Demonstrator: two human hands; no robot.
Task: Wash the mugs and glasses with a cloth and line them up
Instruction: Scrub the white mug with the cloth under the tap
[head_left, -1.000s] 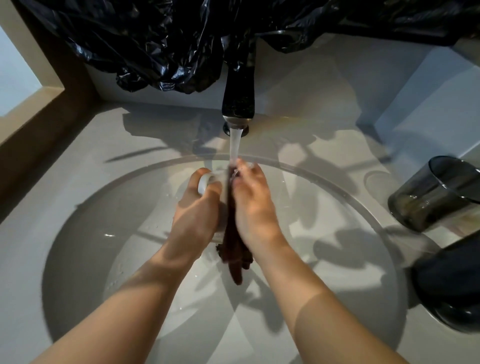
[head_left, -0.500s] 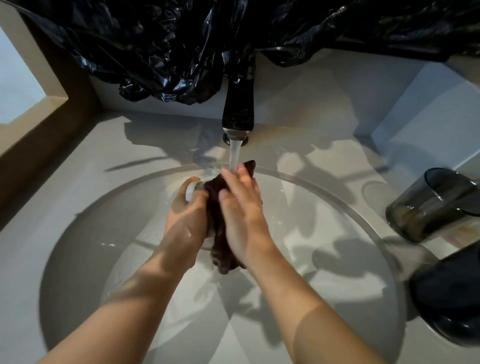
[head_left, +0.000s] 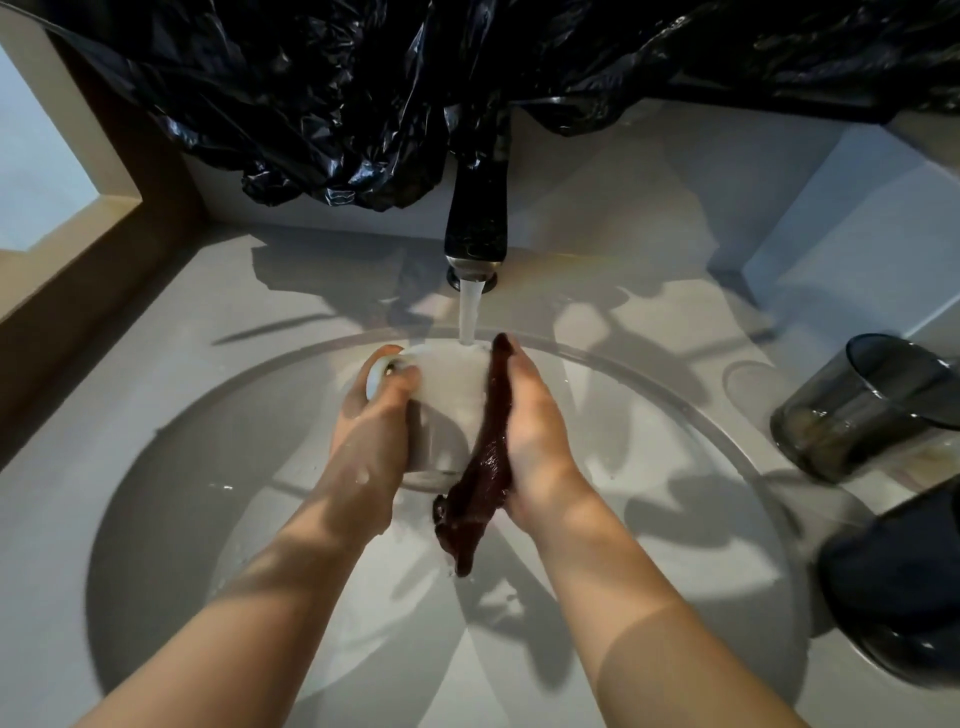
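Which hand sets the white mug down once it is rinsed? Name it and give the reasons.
Left. The left hand already grips the white mug by its handle, while the right hand presses the dark cloth against the mug's side. Setting it down left-handed probably needs no regrasp.

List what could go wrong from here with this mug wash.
1. The white mug is wet under the running water, and the left hand grips it by the handle; it could slip and strike the sink.
2. The grey glass stands close beside the sink; the right forearm might knock it.
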